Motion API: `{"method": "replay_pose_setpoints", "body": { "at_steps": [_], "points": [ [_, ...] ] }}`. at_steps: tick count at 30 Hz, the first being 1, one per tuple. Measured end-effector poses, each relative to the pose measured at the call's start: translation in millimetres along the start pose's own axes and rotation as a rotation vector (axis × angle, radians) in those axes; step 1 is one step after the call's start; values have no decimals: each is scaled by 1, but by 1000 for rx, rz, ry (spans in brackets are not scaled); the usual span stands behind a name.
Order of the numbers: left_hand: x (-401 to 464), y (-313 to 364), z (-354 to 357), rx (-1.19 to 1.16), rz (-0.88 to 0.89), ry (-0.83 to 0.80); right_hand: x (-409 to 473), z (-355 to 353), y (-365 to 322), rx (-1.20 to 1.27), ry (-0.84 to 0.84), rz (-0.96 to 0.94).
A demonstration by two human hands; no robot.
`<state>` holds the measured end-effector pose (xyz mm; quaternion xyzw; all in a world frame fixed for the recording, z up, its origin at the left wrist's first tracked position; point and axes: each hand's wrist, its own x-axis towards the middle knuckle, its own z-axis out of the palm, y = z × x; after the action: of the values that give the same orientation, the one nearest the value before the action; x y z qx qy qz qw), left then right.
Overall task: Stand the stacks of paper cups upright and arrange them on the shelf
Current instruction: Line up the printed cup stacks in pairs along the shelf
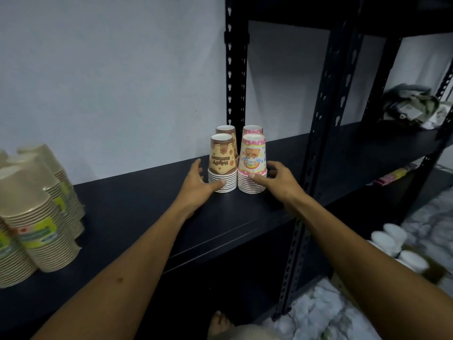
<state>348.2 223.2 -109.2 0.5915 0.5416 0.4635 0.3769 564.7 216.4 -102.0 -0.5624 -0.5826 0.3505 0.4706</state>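
A person is squaring up two front stacks of paper cups on a black shelf (137,204), both hands working at the stacks' ribbed bases. The left hand (196,185) is cupping the brown stack (222,163), thumb laid across its lower rims and fingers reaching round its far side; the right hand (274,177) is doing the same to the pink stack (252,163), thumb on the front, fingers curled behind. Each grip is grasping its own stack lightly rather than clenched on it. Between the two grips the stacks are standing upright, mouths down, just beside each other, with a second brown stack (226,130) and a second pink stack (253,129) directly behind them. Well out beyond the left grip, tan cup stacks (36,212) are leaning on the same shelf. The step in hand appears to be final alignment of the foursome; the next move likely calls for letting go gently, without tipping them, then turning to the leaning tan stacks.
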Motion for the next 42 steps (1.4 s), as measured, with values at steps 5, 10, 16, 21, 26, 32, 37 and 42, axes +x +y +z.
{"method": "replay_pose_setpoints", "body": {
  "at_steps": [5, 10, 16, 21, 26, 32, 37, 42],
  "points": [
    [4, -6, 3, -14, 87, -6, 0, 9, -1, -13, -43, -73],
    [-11, -4, -4, 59, 106, 168, -1, 23, -2, -31, -76, -129],
    [-28, -8, -41, 178, 29, 289, -2, 70, -10, -17, -84, -138],
    [-39, -16, -77, 229, -42, 420, -1, 114, -25, -7, -182, -164],
    [-48, -25, -102, 266, -119, 606, -1, 160, -42, 0, -250, -184],
    [-57, -27, -116, 398, -159, 660, 3, 187, -57, 38, -291, -184],
    [-56, -26, -120, 439, -221, 697, -5, 190, -58, -32, -252, -271],
    [-59, -28, -123, 433, -284, 678, -8, 191, -56, -120, -262, -324]
  ]
}}
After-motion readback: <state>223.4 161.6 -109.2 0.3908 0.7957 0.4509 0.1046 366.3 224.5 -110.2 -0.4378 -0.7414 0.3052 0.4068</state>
